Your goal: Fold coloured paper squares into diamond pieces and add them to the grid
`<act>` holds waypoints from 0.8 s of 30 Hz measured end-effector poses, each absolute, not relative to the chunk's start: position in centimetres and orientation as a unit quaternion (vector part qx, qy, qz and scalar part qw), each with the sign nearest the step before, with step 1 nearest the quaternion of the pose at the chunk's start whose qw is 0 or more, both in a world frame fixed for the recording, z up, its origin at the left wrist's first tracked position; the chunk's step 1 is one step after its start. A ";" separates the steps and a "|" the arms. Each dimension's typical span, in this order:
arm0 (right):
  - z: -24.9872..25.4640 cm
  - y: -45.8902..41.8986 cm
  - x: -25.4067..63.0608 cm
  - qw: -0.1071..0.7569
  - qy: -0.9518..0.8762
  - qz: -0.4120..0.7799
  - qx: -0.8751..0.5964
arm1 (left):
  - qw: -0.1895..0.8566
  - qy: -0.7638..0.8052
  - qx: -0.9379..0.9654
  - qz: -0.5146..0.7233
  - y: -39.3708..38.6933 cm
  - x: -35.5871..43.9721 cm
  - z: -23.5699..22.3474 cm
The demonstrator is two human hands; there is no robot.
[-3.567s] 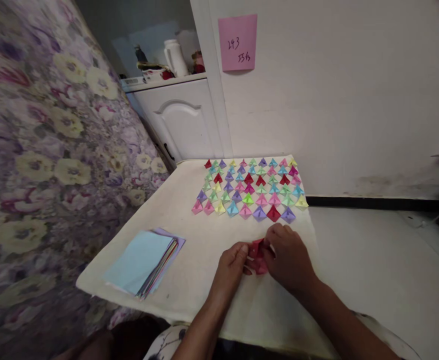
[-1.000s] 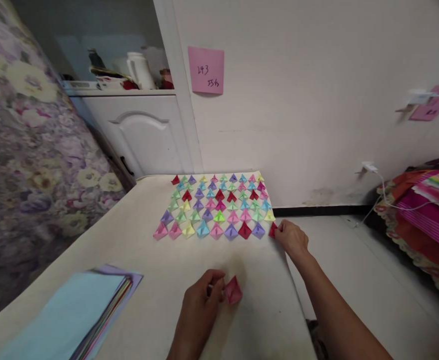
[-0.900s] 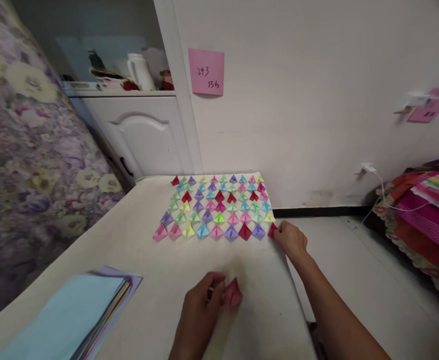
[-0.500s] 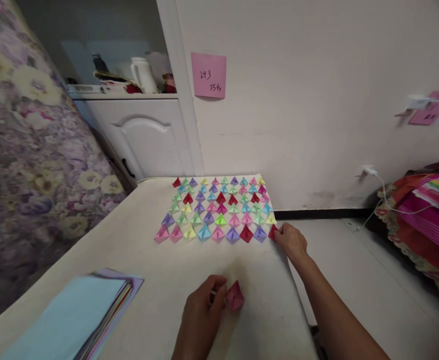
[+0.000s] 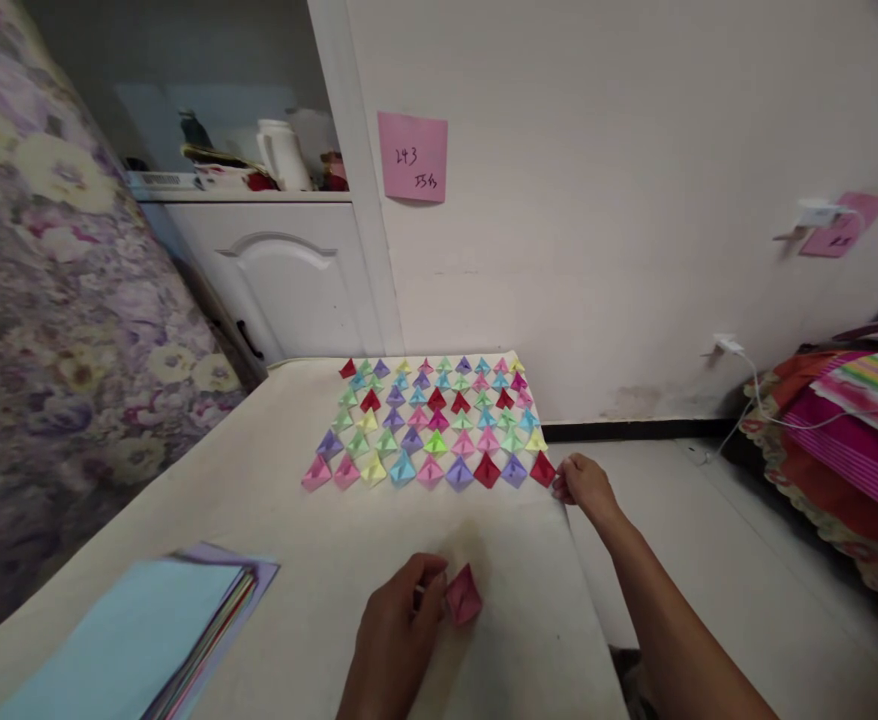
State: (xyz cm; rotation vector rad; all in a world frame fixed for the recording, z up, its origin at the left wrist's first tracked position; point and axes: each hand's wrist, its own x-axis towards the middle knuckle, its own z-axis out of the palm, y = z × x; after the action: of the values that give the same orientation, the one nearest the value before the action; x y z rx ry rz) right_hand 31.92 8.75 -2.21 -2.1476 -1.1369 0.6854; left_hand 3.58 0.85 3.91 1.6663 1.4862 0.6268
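Note:
My left hand [image 5: 400, 625] is closed near the front of the table, its fingertips at the edge of a small pink folded paper piece [image 5: 464, 597]. At the right table edge my right hand [image 5: 587, 487] sits beside a red folded paper piece [image 5: 542, 469], its fingers loosely curled and a little apart from it. That red piece lies at the right end of the front row of many small folded paper pieces [image 5: 430, 471] in pink, yellow, blue, purple, green and red. Each has a pointed, diamond-like outline.
A stack of coloured paper [image 5: 124, 630], light blue on top, lies at the left on the cream-covered table [image 5: 311, 540]. A white cabinet [image 5: 281, 270] and a wall stand behind. A flowered curtain [image 5: 71, 300] hangs at left; a bright cloth-covered heap [image 5: 844, 440] is at right.
From both hands working a reddish paper, my right hand moved to the front row's right end with a red piece and has let it go. My left hand keeps the pink piece.

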 end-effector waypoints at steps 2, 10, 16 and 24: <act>-2.5 8.8 31.9 0.321 -0.422 0.277 -0.801 | 0.396 0.589 0.659 0.248 0.9 3.5 3.8; -3.0 8.7 32.0 0.375 -0.426 0.302 -0.766 | 0.382 0.590 0.668 0.244 1.0 3.4 3.7; -3.3 8.2 32.1 0.390 -0.422 0.307 -0.759 | 0.341 0.585 0.707 0.202 1.1 3.3 2.9; -1.8 5.6 32.2 0.379 -0.456 0.275 -0.757 | 0.286 0.572 0.752 0.160 0.8 3.1 2.0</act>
State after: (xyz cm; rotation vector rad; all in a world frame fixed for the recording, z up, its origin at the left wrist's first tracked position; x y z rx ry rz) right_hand 32.19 5.61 -1.81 -1.9345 -1.1649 0.7026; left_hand 3.05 0.76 2.02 2.0090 1.5300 0.4275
